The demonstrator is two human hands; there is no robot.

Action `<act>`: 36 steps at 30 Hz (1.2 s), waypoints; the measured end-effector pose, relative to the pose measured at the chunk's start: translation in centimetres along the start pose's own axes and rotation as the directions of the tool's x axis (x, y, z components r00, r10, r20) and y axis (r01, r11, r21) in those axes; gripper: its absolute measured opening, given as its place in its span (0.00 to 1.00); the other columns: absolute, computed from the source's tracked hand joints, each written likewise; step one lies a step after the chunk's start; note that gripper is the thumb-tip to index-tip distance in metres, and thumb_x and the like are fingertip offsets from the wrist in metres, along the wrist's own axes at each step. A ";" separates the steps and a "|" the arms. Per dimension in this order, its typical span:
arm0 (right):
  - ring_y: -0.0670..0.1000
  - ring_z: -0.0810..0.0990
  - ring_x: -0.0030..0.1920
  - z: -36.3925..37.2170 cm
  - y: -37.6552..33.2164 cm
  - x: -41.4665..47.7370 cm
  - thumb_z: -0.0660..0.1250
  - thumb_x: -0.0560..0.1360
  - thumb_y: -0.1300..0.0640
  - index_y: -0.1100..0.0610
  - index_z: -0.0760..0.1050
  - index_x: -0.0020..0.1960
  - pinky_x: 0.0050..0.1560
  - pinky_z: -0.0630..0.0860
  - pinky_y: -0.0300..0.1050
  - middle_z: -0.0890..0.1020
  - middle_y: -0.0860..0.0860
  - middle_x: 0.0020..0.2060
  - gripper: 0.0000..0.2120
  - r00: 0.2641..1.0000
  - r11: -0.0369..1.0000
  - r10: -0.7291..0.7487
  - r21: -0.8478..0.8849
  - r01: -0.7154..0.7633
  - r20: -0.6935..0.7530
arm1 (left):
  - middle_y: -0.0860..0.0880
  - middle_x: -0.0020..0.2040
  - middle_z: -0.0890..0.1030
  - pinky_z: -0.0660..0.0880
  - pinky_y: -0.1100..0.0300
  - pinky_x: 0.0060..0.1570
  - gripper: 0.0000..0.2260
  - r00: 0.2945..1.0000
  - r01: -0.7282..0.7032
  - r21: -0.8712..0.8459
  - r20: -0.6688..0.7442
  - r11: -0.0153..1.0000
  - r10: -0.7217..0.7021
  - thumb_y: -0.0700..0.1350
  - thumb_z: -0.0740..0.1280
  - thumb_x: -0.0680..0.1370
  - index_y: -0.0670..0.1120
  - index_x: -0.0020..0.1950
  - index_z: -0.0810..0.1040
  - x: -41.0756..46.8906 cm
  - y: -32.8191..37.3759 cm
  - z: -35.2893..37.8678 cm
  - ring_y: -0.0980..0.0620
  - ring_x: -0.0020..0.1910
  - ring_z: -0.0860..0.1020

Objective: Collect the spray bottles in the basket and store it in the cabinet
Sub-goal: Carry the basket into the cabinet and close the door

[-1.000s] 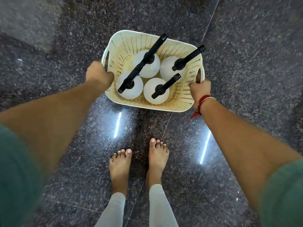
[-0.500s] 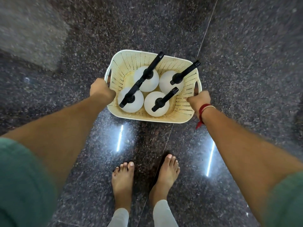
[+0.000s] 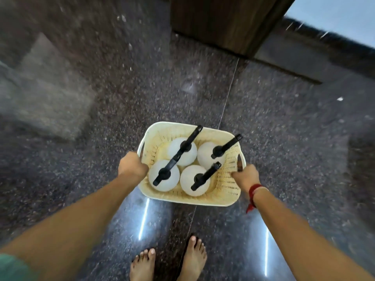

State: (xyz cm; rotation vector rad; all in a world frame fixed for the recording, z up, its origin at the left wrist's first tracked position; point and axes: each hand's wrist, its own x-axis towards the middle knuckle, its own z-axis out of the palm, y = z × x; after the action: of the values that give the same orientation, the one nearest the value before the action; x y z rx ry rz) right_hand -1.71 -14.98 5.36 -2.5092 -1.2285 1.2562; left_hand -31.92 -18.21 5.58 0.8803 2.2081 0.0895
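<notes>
Four spray bottles stand upright in the basket, packed two by two w/ their sides touching or nearly so. Bodies are white, round and smooth seen from above; each carries a long black nozzle head slanting up-right, and the back-left one's head reaches to the far rim. The basket is cream plastic, rectangular w/ rounded corners, walls perforated in rows of small slots, a cut-out handle at each short end.

Left hand is curled tight around the left handle, knuckles up, just beside the front-left bottle. Right hand grips the right handle the same way, fingers hooked through the slot (a red thread is tied at that wrist, its loose end hanging down). Both arms are stretched fwd, so the basket hangs between the hands, clear of the floor.

The floor is dark polished granite, speckled, w/ a thin joint line running under the basket and streaks of reflected light near the bare feet. Ahead, past the basket, the foot of a dark wood-grain cabinet meets the floor, well apart from the basket. Edges of the view are motion-blurred.
</notes>
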 end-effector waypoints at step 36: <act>0.56 0.79 0.43 -30.7 -15.5 13.1 0.64 0.71 0.69 0.58 0.77 0.41 0.47 0.79 0.53 0.81 0.56 0.39 0.07 0.988 0.965 0.037 0.261 0.004 -0.152 | 0.44 0.42 0.78 0.73 0.55 0.36 0.05 0.959 -0.282 0.038 0.034 0.959 0.281 0.37 0.67 0.72 0.43 0.43 0.71 2.4 42.2 -9.4 0.43 0.42 0.78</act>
State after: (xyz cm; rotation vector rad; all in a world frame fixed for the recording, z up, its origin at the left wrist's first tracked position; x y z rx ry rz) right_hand 14.65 12.58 23.36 -2.3787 -0.9423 1.1169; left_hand -15.47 17.20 24.20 1.2090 2.0515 0.1653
